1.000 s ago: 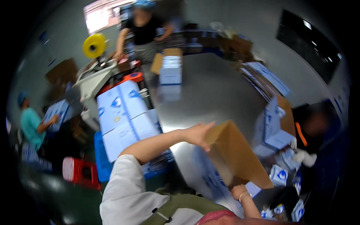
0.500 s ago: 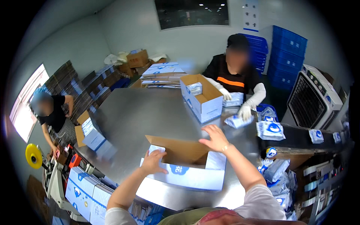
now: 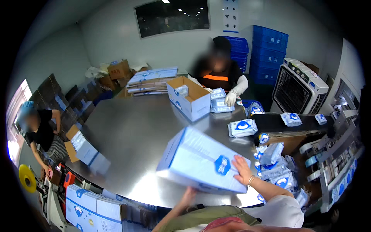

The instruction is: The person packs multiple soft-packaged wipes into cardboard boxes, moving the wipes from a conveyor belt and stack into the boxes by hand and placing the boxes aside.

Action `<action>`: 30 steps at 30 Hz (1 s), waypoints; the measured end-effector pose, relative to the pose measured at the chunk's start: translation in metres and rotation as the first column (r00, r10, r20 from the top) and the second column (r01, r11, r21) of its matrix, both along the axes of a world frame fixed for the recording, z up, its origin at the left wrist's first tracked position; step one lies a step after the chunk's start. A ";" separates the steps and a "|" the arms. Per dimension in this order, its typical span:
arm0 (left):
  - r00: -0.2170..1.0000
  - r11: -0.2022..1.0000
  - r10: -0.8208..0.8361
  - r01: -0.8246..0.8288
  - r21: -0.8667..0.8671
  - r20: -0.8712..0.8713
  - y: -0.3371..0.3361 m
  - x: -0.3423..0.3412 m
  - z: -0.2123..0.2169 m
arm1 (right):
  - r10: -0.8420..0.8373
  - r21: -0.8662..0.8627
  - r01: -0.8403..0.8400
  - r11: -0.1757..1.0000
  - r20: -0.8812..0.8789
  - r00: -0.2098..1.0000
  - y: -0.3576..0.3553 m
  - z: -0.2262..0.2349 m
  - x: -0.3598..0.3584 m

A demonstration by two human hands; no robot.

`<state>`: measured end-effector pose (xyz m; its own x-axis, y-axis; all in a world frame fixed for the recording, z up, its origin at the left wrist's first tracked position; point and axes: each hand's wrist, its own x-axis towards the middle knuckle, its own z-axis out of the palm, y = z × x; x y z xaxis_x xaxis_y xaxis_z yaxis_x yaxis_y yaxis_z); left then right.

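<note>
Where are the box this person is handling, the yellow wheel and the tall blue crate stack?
Box [image 3: 205,157]: head view, broad pale side.
Yellow wheel [image 3: 27,171]: head view, upper disc.
Blue crate stack [image 3: 266,55]: head view, middle crate.

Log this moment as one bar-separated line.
Left hand: at near lower edge of white-blue carton | right hand: fingers spread on its printed side | carton: tilted over steel table | co-worker's gloved hand: at packs

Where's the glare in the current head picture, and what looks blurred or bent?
Head view: white glare on the metal table, strongest near the tilted box; head view: heavy blur over the heads of the co-worker with the orange stripe and the co-worker at far left; head view: table edges look bowed, corners fall black.
</note>
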<state>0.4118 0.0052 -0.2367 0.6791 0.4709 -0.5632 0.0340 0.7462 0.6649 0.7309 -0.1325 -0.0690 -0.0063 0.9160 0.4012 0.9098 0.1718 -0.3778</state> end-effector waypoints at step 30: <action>0.285 0.440 0.474 0.743 0.505 -0.833 0.151 -0.115 0.169 | -0.270 -0.093 -0.327 0.940 -0.790 -0.551 0.084 -0.133 -0.124</action>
<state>0.2972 0.1566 -0.0676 0.2017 0.9587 -0.2004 0.9668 -0.1621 0.1973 0.6066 -0.0481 -0.2025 0.0118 0.9461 -0.3238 -0.8474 -0.1624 -0.5054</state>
